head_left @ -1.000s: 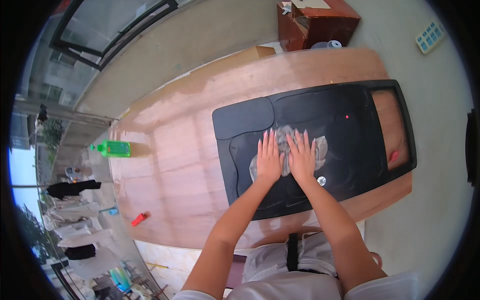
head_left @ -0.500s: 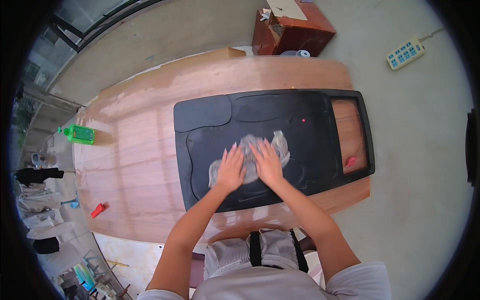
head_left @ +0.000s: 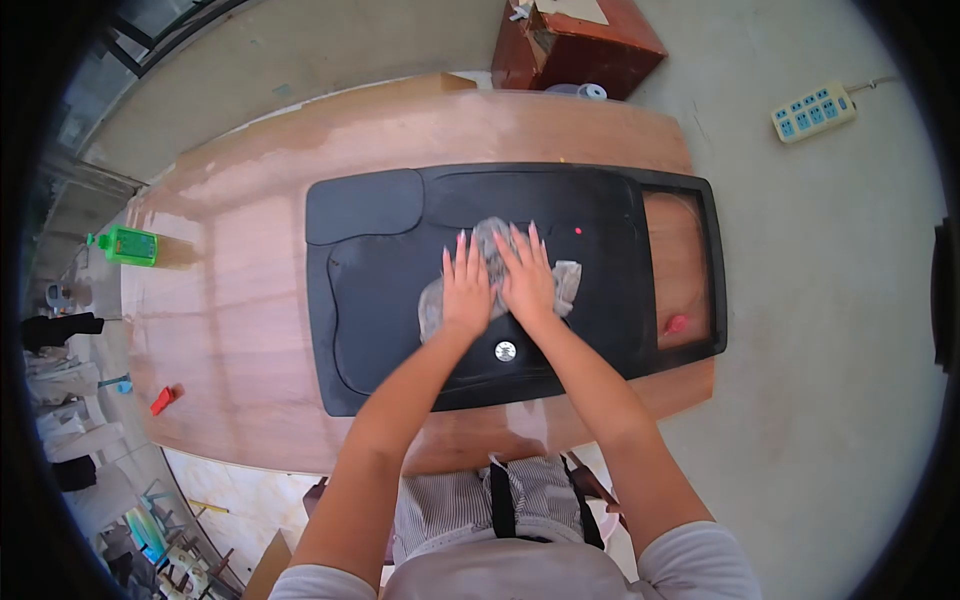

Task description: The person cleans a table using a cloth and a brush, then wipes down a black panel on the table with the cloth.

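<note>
A black slab-like tray (head_left: pixel 400 290) with raised contour lines and a framed section at its right end lies on the wooden table. On its middle is a crumpled grey cloth (head_left: pixel 567 285), partly covered by both hands. My left hand (head_left: pixel 467 292) presses flat on the cloth's left part, fingers stretched out. Beside it, my right hand (head_left: pixel 528 280) lies flat on the cloth too, fingers spread. The thumbs nearly meet. A round silver disc (head_left: pixel 505 351) shows on the tray just below the hands, between my forearms.
A green bottle (head_left: pixel 130 246) and a red clip-like object (head_left: pixel 164 400) are on the wooden table (head_left: pixel 240 330) to the left. A pink item (head_left: pixel 676 324) shows within the tray's frame. Beyond stand a reddish-brown cabinet (head_left: pixel 590 55) and a power strip (head_left: pixel 815 112) on the floor.
Both hands have slid the cloth away from my body across the tray, uncovering the silver disc. The whole view has shifted slightly, with the tray appearing further left and higher.
</note>
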`<move>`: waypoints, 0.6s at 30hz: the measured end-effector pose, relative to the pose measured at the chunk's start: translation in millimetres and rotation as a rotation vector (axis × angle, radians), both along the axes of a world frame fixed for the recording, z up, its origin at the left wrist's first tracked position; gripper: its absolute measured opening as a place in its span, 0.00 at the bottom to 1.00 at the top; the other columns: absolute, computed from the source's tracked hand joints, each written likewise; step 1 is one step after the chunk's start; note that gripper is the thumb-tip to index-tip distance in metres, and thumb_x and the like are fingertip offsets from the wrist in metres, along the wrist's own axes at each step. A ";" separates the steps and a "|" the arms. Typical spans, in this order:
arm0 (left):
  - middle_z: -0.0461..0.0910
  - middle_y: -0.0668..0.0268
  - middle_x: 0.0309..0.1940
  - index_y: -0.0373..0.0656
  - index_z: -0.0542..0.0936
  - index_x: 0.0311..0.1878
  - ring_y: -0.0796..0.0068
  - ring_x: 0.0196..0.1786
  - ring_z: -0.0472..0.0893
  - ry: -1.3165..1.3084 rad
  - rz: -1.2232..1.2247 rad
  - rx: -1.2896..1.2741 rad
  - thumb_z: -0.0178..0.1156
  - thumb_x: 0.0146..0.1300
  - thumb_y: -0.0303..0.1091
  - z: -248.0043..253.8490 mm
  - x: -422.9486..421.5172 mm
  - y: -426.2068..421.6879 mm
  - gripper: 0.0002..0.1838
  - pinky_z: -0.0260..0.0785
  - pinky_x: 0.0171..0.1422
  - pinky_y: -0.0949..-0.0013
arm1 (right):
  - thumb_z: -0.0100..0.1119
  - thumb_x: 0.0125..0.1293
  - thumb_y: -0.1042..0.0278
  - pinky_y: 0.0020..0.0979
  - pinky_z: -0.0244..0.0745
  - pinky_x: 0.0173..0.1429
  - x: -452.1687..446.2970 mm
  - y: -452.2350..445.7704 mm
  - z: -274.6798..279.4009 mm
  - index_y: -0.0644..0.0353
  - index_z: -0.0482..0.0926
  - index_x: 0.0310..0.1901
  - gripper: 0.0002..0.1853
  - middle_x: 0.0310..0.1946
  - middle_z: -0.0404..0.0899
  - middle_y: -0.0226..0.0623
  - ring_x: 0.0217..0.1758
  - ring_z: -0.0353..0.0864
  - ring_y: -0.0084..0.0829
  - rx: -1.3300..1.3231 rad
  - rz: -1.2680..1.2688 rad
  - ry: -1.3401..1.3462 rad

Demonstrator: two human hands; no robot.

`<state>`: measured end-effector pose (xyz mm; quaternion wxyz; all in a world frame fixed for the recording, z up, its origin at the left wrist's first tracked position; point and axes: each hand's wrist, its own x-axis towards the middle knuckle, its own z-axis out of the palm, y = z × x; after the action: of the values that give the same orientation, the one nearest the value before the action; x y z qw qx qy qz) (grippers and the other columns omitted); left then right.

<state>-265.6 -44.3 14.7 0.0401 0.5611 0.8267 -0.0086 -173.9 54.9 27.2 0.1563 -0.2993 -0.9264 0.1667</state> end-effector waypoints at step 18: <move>0.52 0.57 0.77 0.33 0.65 0.68 0.57 0.80 0.48 -0.378 -0.202 0.161 0.59 0.62 0.53 18.0 77.5 -83.5 0.39 0.40 0.80 0.49 | 0.58 0.57 0.77 0.47 0.63 0.71 152.1 -41.8 25.6 0.46 0.72 0.66 0.32 0.62 0.70 0.49 0.70 0.66 0.53 -0.135 0.305 -0.040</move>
<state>-188.1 -127.7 32.8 0.1484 0.6340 0.7421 0.1589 -21.8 13.1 52.8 0.0901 -0.1683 -0.9507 0.2444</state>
